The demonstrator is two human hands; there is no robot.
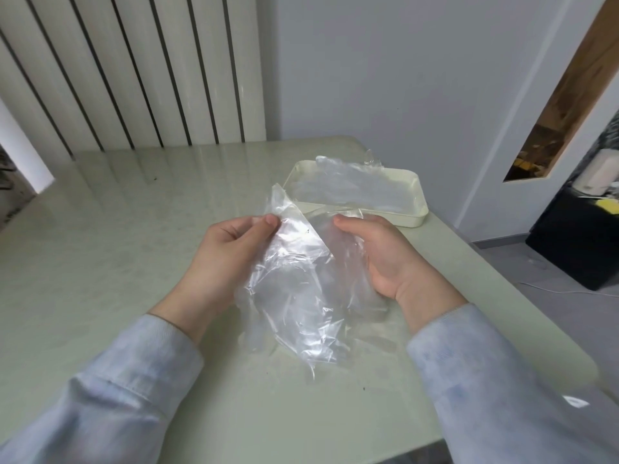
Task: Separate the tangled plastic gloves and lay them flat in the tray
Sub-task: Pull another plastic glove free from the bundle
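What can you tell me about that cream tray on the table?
The tray is cream, shallow and rectangular with rounded corners, seemingly plastic. It sits flat on the pale green table, far right, near its edge. Clear plastic gloves, number unclear, lie spread inside, a bit poking over the far rim.

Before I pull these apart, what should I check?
1. Left hand grip on the crumpled clear plastic gloves: ok, pinches the top edge.
2. Right hand grip: ok, holds the other side.
3. Gloves separated: not ok, one bunched mass.
4. Number of gloves held: cannot tell.
5. Cream rectangular tray: ok, just beyond the right hand.
6. Clear glove in the tray: not ok, edge pokes over the far rim.
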